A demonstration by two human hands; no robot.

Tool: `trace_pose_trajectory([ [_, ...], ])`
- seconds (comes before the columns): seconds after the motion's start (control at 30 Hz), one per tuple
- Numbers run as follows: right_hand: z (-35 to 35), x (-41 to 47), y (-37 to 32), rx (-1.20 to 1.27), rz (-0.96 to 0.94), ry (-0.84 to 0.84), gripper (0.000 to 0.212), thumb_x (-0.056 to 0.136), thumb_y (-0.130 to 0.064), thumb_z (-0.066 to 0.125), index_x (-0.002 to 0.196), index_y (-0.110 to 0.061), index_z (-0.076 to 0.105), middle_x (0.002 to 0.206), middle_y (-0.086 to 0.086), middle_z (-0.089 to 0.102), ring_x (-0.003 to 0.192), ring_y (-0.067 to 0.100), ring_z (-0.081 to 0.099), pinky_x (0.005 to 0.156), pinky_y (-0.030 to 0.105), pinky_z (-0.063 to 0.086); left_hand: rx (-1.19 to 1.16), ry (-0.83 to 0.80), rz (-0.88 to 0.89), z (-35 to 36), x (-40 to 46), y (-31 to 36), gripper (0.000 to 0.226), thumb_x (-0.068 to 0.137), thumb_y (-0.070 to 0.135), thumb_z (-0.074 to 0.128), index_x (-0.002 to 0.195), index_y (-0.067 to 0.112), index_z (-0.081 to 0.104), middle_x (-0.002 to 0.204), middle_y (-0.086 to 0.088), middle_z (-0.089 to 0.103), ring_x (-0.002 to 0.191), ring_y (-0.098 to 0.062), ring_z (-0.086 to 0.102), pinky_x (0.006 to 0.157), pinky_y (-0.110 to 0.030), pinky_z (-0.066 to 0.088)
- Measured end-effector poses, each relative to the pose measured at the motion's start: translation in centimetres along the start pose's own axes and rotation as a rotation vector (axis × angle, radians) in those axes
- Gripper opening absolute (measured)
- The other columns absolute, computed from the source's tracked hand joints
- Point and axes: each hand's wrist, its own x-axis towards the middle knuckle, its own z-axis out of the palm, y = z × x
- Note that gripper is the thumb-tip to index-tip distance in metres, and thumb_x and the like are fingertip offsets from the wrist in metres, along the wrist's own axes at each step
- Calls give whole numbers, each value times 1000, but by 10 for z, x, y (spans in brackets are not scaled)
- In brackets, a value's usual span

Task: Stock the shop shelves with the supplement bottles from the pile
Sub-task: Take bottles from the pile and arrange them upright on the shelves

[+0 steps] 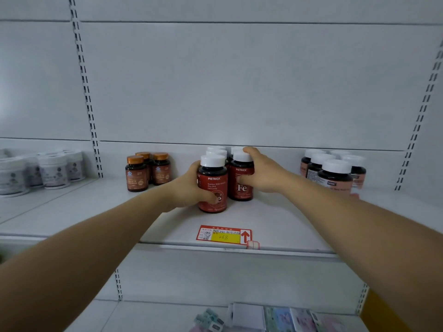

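Two rows of red-labelled, white-capped supplement bottles stand on the white shelf (275, 226). My left hand (191, 188) grips the front left bottle (214, 178) from its left side, thumb across the label. My right hand (261, 173) grips the front right bottle (242, 185), fingers over its cap and thumb on the label. Behind these two, more white caps (217, 151) of the same kind show. Both front bottles stand upright on the shelf, side by side.
Three orange-capped brown bottles (146, 172) stand to the left, pink-labelled white-capped bottles (335, 173) to the right, white jars (48, 171) on the far-left shelf. A red and yellow price tag (224, 236) sits on the shelf's front edge. Flat packets (275, 317) lie on the lower shelf.
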Motion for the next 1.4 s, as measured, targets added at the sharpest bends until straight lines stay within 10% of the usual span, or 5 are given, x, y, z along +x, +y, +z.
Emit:
trace_pose_trajectory([
  [0.23, -34, -18, -20, -198, 29, 58, 82, 86, -45, 64, 151, -23, 19, 155, 6, 26, 139, 23, 31, 109, 31, 28, 175, -9, -9, -25, -4, 14, 101, 79, 32, 73, 150, 35, 1, 158, 0, 15, 141, -23, 25, 109, -41, 29],
  [0.47, -76, -41, -31, -341, 112, 113, 71, 89, -50, 58, 148, -22, 29, 153, 5, 30, 138, 24, 32, 109, 31, 28, 438, -11, 176, -30, -19, 65, 53, 85, 40, 63, 129, 31, 36, 127, 7, 49, 125, -21, 43, 84, -21, 37],
  [0.73, -113, -81, -2, -370, 209, 157, 69, 88, -50, 58, 146, -26, 32, 150, 5, 36, 136, 24, 35, 108, 33, 30, 593, -59, 352, 28, -27, 98, 82, 83, 48, 63, 149, 27, 20, 156, 3, 22, 138, -19, 30, 106, -30, 26],
  [1.23, -147, -109, 129, -160, 230, 130, 63, 93, -18, 52, 150, -20, 24, 152, 6, 31, 134, 25, 36, 95, 26, 33, 113, -108, 164, 188, 19, 114, 86, 82, 23, 72, 148, 27, 16, 118, 13, 37, 105, -2, 37, 88, -20, 32],
  [1.4, -137, -101, 158, -102, 154, 112, 71, 86, -35, 67, 145, -23, 30, 140, 8, 43, 117, 25, 52, 90, 30, 40, 23, -14, 143, 202, 35, 108, 92, 76, 15, 76, 147, 30, 20, 141, 5, 43, 111, -11, 50, 92, -29, 41],
])
